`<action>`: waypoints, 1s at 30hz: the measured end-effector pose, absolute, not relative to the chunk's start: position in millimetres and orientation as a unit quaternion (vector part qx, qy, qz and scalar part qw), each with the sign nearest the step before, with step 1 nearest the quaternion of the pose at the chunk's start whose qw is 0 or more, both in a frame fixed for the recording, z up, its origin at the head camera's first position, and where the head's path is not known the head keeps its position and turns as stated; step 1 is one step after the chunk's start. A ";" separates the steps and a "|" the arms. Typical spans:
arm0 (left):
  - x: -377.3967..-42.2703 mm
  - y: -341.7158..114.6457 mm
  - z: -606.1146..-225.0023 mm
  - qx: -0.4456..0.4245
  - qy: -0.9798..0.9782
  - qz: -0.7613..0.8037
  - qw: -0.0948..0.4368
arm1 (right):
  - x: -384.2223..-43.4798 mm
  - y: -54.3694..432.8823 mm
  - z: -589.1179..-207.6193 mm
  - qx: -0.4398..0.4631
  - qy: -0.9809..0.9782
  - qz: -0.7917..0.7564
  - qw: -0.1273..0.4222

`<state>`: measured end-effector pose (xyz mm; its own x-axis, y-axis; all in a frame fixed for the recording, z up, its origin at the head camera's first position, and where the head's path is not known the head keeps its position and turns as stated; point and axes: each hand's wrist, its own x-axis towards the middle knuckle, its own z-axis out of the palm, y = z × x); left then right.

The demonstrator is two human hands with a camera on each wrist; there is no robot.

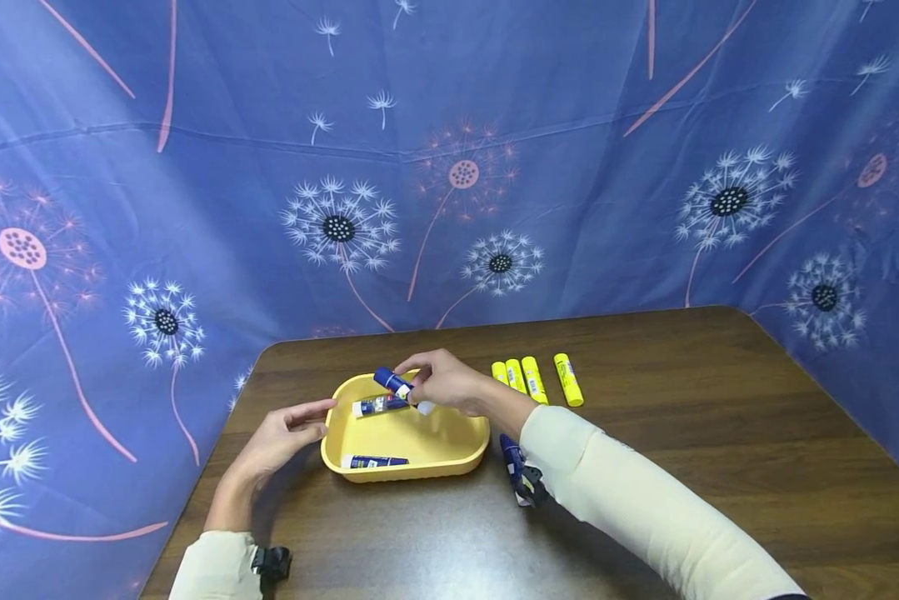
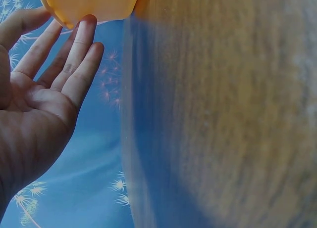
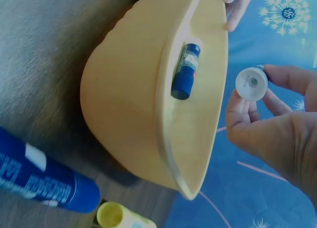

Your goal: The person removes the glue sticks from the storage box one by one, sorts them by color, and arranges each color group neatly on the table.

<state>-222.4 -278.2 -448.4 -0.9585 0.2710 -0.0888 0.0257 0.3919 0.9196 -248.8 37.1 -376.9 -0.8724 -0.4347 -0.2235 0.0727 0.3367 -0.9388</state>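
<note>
My right hand (image 1: pixel 449 383) pinches a blue glue stick (image 1: pixel 391 381) between thumb and fingers, tilted, above the yellow plastic tray (image 1: pixel 427 475). Its round white end (image 3: pixel 251 84) faces the camera in the right wrist view. Inside the tray lie two more blue glue sticks, one near the back (image 1: pixel 370 407) and one along the front wall (image 1: pixel 377 462). At the tray's left end, my left hand (image 1: pixel 280 437) touches the rim with extended fingertips (image 2: pixel 88 24), palm facing the tray.
Several yellow glue sticks (image 1: pixel 533 379) lie right of the tray on the brown wooden table (image 1: pixel 681 392); one yellow stick (image 1: pixel 568 379) lies apart. A blue glue stick (image 1: pixel 511 457) is partly hidden by my right wrist. Behind hangs a blue dandelion-print cloth (image 1: pixel 569 167).
</note>
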 end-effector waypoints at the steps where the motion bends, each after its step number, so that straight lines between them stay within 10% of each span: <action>1: -222.1 -278.4 -448.3 0.089 0.826 0.544 0.113 | -247.2 39.7 -375.7 -0.112 0.788 -0.565 0.220; 30: -223.9 -280.8 -448.5 0.097 0.822 0.548 0.121 | -188.2 149.7 -380.8 0.031 0.752 -0.655 0.067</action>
<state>-223.9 -280.8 -448.5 -0.9521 0.2915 -0.0924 0.0269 0.3808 0.9243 -188.2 149.7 -380.8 -0.9891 -0.0415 -0.1411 0.1340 0.1412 -0.9809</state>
